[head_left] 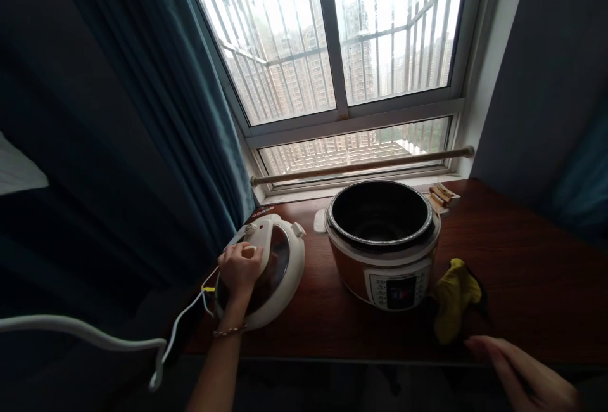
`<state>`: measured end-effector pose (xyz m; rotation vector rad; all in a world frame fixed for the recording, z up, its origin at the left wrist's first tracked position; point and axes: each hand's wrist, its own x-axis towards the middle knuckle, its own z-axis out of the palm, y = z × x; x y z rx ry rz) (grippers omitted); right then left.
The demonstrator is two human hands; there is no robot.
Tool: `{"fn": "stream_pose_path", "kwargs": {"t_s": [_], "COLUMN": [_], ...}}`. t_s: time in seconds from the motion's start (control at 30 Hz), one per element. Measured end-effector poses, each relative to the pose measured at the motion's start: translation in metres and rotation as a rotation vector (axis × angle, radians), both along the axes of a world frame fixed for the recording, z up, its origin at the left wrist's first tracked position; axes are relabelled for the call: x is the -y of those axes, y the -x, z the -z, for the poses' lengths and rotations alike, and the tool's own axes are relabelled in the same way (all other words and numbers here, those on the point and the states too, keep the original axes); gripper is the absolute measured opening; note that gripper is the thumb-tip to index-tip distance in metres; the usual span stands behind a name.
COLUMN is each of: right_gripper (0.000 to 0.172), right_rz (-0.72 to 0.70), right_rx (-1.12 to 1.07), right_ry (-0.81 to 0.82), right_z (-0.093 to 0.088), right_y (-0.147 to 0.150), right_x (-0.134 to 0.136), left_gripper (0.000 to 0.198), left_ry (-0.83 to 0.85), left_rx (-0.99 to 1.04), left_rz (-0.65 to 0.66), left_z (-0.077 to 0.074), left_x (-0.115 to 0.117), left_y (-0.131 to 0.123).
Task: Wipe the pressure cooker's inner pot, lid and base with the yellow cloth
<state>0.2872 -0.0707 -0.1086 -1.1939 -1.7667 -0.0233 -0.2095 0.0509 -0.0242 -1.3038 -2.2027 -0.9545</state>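
My left hand [240, 267] is closed round the handle of a white cooker lid [280, 266], which rests on the dark wooden table [513, 272] at the left. To its right stands an open electric pressure cooker [382, 241] with a dark inner pot and a control panel facing me. My right hand [522, 371] hovers low at the table's front edge, fingers stretched out and holding nothing, just below a crumpled yellow cloth [453, 298] lying beside the cooker.
A white cable [95, 333] runs from the lid area off to the left. A barred window [342, 63] with a wooden rod [361, 166] is behind the table, and a teal curtain [180, 95] hangs at the left. Small wooden pieces [441, 196] lie behind the cooker.
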Motion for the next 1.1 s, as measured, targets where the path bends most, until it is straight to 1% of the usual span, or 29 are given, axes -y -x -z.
{"fn": "stream_pose_path", "kwargs": {"t_s": [0.07, 0.17, 0.2, 0.27, 0.3, 0.37, 0.4, 0.43, 0.47, 0.53, 0.6, 0.67, 0.73, 0.8, 0.87, 0.93, 1.1], "right_gripper": [0.018, 0.016, 0.016, 0.018, 0.025, 0.048, 0.06, 0.067, 0.07, 0.068, 0.06, 0.054, 0.05, 0.048, 0.048, 0.048, 0.05], "right_rz": [-0.069, -0.278, -0.345, -0.41, -0.455, -0.604, -0.659, -0.707, -0.738, -0.757, -0.738, -0.687, -0.622, -0.568, -0.537, -0.518, -0.481], "right_rx": [-0.06, -0.153, -0.196, -0.356, -0.456, -0.6, -0.634, -0.641, -0.638, -0.628, -0.629, -0.637, -0.635, -0.64, -0.655, -0.679, -0.743], "right_ry": [0.003, 0.042, 0.09, 0.205, 0.268, 0.328, 0.339, 0.339, 0.32, 0.277, 0.259, 0.254, 0.234, 0.208, 0.203, 0.218, 0.298], "right_z": [-0.032, -0.09, -0.109, -0.14, -0.151, -0.166, -0.171, -0.174, -0.176, -0.181, -0.185, -0.187, -0.186, -0.181, -0.174, -0.167, -0.154], "right_y": [0.015, 0.047, 0.06, 0.089, 0.104, 0.132, 0.142, 0.149, 0.153, 0.149, 0.134, 0.113, 0.09, 0.07, 0.052, 0.037, 0.01], "right_x": [-0.009, -0.03, -0.039, -0.06, -0.071, -0.092, -0.101, -0.109, -0.114, -0.121, -0.125, -0.13, -0.141, -0.155, -0.169, -0.18, -0.189], "left_gripper": [0.02, 0.018, 0.017, 0.016, 0.015, 0.015, 0.015, 0.014, 0.013, 0.013, 0.013, 0.015, 0.017, 0.019, 0.021, 0.023, 0.027], "left_ry": [-0.098, -0.226, -0.26, -0.321, -0.347, -0.388, -0.402, -0.414, -0.425, -0.432, -0.411, -0.375, -0.335, -0.287, -0.231, -0.175, -0.079], "left_rx": [-0.067, -0.084, -0.077, -0.061, -0.055, -0.037, -0.028, -0.023, -0.022, -0.034, -0.055, -0.075, -0.099, -0.118, -0.13, -0.135, -0.153], "left_rz": [0.037, 0.126, 0.162, 0.251, 0.3, 0.392, 0.432, 0.468, 0.498, 0.551, 0.59, 0.61, 0.618, 0.629, 0.652, 0.674, 0.705], "left_z": [-0.026, -0.064, -0.075, -0.095, -0.103, -0.116, -0.121, -0.126, -0.13, -0.137, -0.145, -0.152, -0.159, -0.164, -0.166, -0.165, -0.153], "left_x": [0.01, 0.027, 0.032, 0.041, 0.044, 0.047, 0.047, 0.045, 0.043, 0.035, 0.024, 0.011, -0.003, -0.02, -0.036, -0.052, -0.081], "left_y": [-0.005, -0.024, -0.034, -0.056, -0.068, -0.091, -0.101, -0.111, -0.12, -0.136, -0.152, -0.169, -0.188, -0.208, -0.228, -0.245, -0.274]}}
